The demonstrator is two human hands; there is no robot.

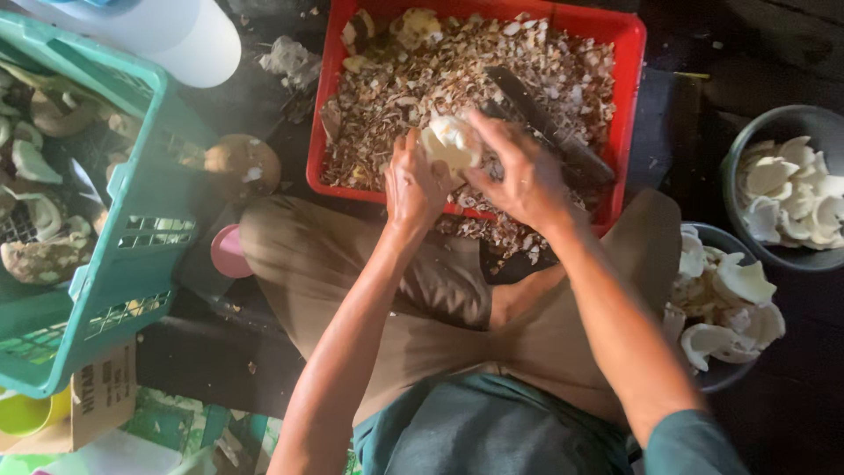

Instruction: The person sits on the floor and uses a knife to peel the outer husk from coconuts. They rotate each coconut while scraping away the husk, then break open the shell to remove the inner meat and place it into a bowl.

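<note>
Nearest the camera, a grey-green shirt (492, 431) and tan trousers (352, 264) are seen, the knees spread so that the red crate (629, 79) can be kept close against the lap. A piece of white coconut meat (450, 141) is held over the crate's near edge, towards its middle, evidently so that whatever is pared off drops among the brown shavings (440, 70) already heaped inside. The left hand (413, 180) is closed on the piece from below and from the side, its fingers wrapped around it as a support. The right hand (519, 171) is closed over the other side of the piece and appears also to be gripping a dark-bladed knife (541, 119), whose blade lies slanting across the shavings towards the crate's far edge; the exact grip on the handle is hidden beneath the hand.

Two grey bowls (738, 149) of cleaned white pieces (791, 189) are set on the floor at the person's right, within easy reach of the knife hand. A teal basket (132, 220) of unpeeled brown-skinned pieces (44, 255) is placed at the left, and one brown coconut piece (242, 163) lies between basket and crate. A pink cup (230, 252) rests by the left knee.
</note>
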